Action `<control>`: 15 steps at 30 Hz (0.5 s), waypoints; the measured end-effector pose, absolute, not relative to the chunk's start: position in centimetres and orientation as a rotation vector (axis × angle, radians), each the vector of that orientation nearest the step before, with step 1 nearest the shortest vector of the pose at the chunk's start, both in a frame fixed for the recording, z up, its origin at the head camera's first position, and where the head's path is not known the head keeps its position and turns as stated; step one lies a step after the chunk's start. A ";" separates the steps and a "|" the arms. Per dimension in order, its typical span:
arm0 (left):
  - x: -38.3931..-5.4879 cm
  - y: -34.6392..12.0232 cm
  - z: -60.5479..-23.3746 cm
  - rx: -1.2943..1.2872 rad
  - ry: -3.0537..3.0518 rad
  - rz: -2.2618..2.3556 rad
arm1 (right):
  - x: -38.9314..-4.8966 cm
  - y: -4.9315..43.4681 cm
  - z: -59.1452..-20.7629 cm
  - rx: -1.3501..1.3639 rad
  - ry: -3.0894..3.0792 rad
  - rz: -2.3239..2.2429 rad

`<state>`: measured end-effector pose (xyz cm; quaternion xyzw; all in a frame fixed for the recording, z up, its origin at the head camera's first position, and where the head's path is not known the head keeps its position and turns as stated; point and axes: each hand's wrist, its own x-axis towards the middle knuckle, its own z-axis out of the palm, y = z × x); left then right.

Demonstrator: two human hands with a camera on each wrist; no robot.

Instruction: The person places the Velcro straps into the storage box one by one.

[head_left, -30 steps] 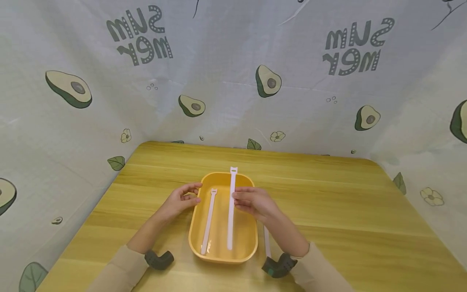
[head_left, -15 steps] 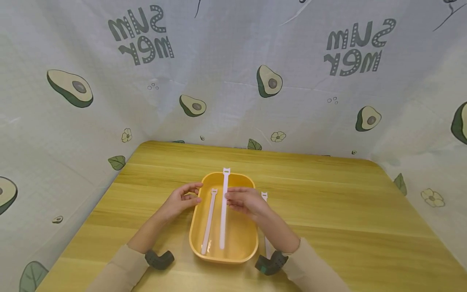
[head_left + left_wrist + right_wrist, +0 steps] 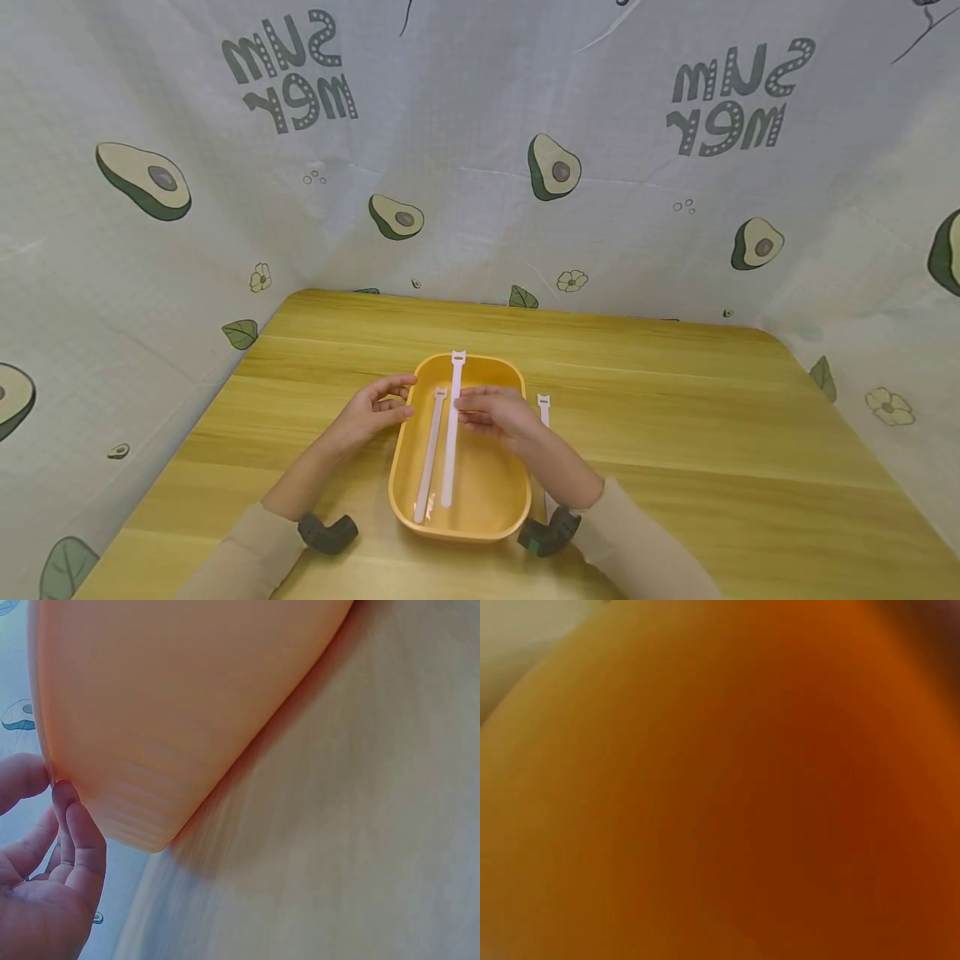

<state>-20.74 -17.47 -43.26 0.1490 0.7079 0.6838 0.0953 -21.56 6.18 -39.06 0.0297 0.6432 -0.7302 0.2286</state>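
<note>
Fingers of the right hand are pinched on a long white strip, nearer its slotted head than its plain end. Whether that end touches the floor of the yellow tray cannot be told; the right wrist view is blurred. With so slight a hold, the lower length could be swung askew and laid across the second strip, and the head might be caught on the far rim if lowered too far forward. From the fingertips the held strip is extended both ways, toward the far rim and back above the tray, with the second strip set just to its left inside. The tray's left rim is gripped by the left hand; were that grip loosened, the tray could be shifted by a knock. Outside the right rim, a third strip is seen on the wooden table, partly hidden by the right wrist device, by which it could be dragged.
</note>
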 end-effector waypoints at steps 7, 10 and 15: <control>-20.7 -17.5 -43.2 0.459 2.103 2.037 | -21.8 5.7 -39.6 0.115 1.824 -1.975; -20.7 -17.5 -43.3 0.462 2.100 2.040 | -21.8 5.4 -40.1 0.140 1.858 -1.958; -20.8 -17.5 -43.3 0.466 2.085 2.047 | -21.8 5.2 -40.5 0.163 1.894 -1.936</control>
